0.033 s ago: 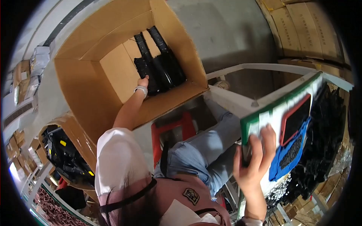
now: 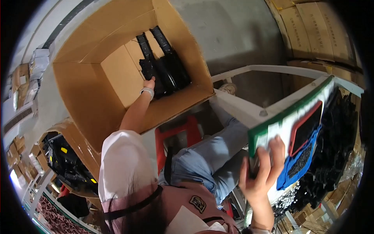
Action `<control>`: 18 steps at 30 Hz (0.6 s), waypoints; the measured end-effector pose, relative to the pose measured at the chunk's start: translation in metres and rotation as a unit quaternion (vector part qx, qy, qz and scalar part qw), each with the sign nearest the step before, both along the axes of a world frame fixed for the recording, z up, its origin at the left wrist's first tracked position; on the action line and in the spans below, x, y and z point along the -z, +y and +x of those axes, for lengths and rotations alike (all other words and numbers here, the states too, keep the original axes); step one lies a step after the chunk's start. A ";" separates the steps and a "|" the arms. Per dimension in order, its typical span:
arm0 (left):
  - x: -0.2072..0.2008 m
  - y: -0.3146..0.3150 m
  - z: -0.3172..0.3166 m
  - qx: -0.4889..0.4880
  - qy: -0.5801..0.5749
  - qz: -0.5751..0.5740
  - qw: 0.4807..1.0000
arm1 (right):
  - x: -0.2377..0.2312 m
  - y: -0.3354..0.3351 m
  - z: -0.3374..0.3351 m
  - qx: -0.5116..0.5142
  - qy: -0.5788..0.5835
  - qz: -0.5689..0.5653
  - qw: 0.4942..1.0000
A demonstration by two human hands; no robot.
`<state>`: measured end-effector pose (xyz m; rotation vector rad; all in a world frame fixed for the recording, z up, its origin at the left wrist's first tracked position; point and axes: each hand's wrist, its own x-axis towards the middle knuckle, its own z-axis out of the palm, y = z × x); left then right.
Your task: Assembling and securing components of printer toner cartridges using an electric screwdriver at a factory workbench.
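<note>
Inside a large open cardboard box [image 2: 80,87], my left hand [image 2: 149,83] reaches down to the near end of a black plastic part [image 2: 150,70] and closes on its edge. The fingertips are partly hidden by the part. Against it lie other long black parts [image 2: 177,68], side by side on the box bottom, with narrow ends pointing away. My right hand [image 2: 261,171] is at the green-edged white worktable [image 2: 281,121], fingers bent and apart at its near corner. A dark patch shows between thumb and fingers; I cannot make out what it is.
On the worktable lie a red-edged phone [image 2: 306,128] and a blue tray [image 2: 298,165] of small dark pieces. Black parts [image 2: 335,144] are heaped beyond. A red stool [image 2: 159,144] stands under the box's near side. Another carton [image 2: 64,156] at left holds black parts with yellow bits.
The view has shifted slightly. My left hand stays at the black part in the box, and my right hand stays at the table corner.
</note>
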<state>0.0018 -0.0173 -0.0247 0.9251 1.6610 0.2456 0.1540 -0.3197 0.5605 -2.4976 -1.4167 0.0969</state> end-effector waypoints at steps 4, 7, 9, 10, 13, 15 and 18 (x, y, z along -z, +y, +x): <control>0.035 -0.023 0.129 0.186 0.078 0.030 0.979 | 0.026 0.010 0.014 0.001 -0.050 -0.055 0.997; 0.064 -0.051 0.148 0.297 0.103 0.054 0.948 | 0.018 0.001 0.016 -0.010 -0.022 -0.084 0.996; 0.089 -0.052 0.145 0.390 0.116 0.065 0.911 | 0.029 -0.006 0.013 0.005 -0.079 -0.019 0.997; 0.107 -0.029 0.120 0.569 0.224 0.092 0.786 | 0.030 -0.012 0.012 -0.004 -0.111 0.052 0.992; 0.116 -0.055 0.127 0.694 0.266 0.086 0.663 | 0.038 -0.007 0.009 0.036 -0.101 0.034 0.994; 0.094 -0.096 0.154 0.618 0.192 0.054 0.761 | 0.041 -0.006 0.009 0.027 -0.099 -0.032 0.994; 0.093 -0.061 0.138 0.780 0.283 0.093 0.551 | 0.017 0.004 0.017 -0.012 -0.021 -0.005 1.000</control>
